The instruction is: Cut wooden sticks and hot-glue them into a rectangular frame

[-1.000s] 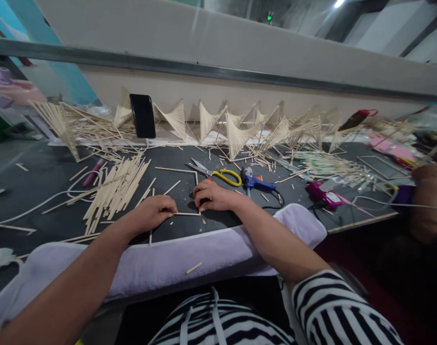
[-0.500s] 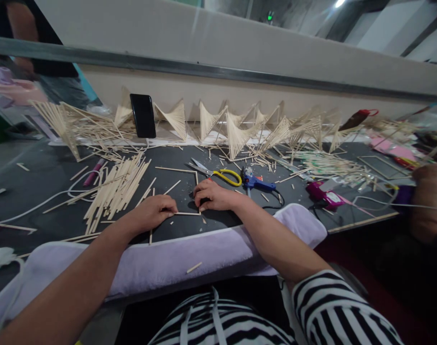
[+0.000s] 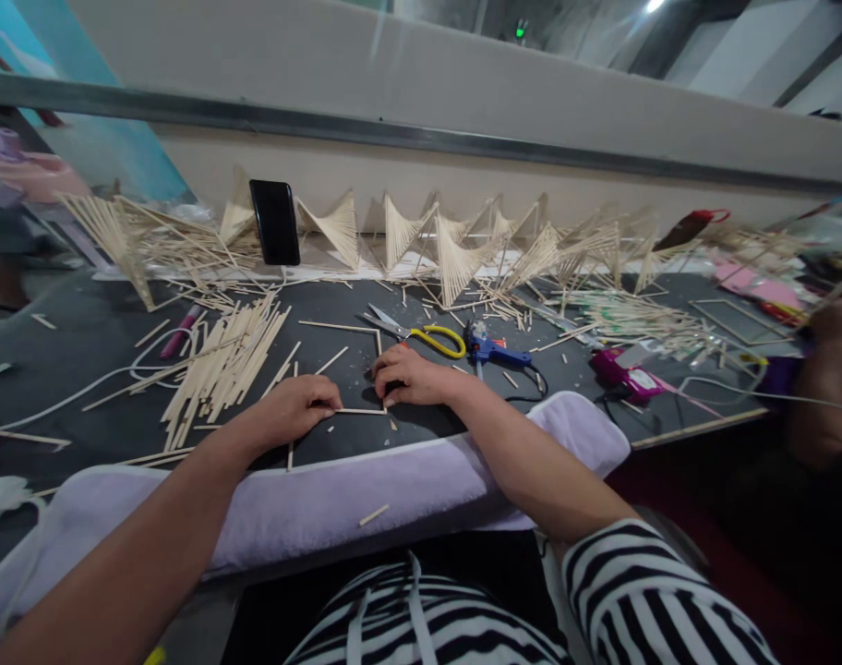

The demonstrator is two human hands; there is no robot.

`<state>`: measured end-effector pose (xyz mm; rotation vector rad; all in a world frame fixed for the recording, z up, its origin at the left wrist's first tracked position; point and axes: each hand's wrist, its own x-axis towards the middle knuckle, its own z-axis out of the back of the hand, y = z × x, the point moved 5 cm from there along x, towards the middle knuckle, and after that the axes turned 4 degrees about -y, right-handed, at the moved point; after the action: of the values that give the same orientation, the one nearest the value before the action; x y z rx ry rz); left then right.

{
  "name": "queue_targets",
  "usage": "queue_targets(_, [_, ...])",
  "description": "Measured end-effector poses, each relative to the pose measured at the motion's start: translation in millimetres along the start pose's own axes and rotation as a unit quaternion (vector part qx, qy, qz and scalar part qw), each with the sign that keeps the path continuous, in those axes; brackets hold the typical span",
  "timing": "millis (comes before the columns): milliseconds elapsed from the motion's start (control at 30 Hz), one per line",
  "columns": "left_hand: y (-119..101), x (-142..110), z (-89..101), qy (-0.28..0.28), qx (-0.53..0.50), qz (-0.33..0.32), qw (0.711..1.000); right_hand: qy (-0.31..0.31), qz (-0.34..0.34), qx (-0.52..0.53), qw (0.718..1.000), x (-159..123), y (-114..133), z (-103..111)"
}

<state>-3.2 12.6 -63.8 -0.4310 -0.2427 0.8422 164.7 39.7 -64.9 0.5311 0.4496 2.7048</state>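
Observation:
On the dark tabletop, thin wooden sticks form a partial frame: a far stick (image 3: 334,326), a side stick (image 3: 378,344) and a near stick (image 3: 362,412). My left hand (image 3: 297,406) is closed, its fingers pinching the left end of the near stick. At the opposite end of that stick, my right hand (image 3: 411,377) is closed around the corner where the side stick comes down; its fingertips cover part of the joint. Yellow-handled scissors (image 3: 421,334) lie just beyond my right hand, beside a blue glue gun (image 3: 497,354).
A pile of loose sticks (image 3: 223,369) lies at the left. Fan-shaped stick models (image 3: 455,263) line the back, with a black phone (image 3: 275,223) propped among them. A lilac padded cloth (image 3: 310,508) covers the front edge. Another person's arm (image 3: 826,388) rests at the right.
My hands and the sticks stay in the same place. The person standing at the far left behind the partition has moved out of that spot.

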Motion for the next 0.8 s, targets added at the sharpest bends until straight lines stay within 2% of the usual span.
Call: queue_targets(800, [-0.7, -0.4, -0.1, 0.005, 0.004, 0.013, 1.0, -0.009, 0.006, 0.006, 1.0, -0.6, -1.5, -0.8])
